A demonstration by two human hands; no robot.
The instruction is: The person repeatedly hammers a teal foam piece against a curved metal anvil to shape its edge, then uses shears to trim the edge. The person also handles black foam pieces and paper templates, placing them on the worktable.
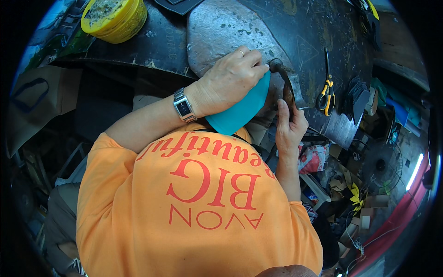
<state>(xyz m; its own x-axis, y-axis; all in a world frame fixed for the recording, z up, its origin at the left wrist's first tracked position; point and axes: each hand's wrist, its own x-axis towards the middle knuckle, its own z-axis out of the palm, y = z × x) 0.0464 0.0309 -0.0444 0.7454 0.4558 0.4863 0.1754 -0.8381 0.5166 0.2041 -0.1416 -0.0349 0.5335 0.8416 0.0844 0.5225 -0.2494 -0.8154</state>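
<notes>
My left hand (228, 83) is closed, its fingertips pinching the upper edge of a teal sheet of material (244, 105). The sheet hangs over the near edge of a worn grey slab (226, 30). To its right, my right hand (291, 127) wraps round the brown handle of a dark hammer (276, 65). The hammer's rounded face is close to my left fingertips, by the sheet's upper right corner. Whether it touches the sheet I cannot tell.
Yellow-handled scissors (327, 94) lie on the dark tabletop (314, 27), beside a stack of dark cut pieces (355, 98). A yellow tub (114, 21) stands at the far left. Off the table to the right are a fan (382, 165) and scattered scraps.
</notes>
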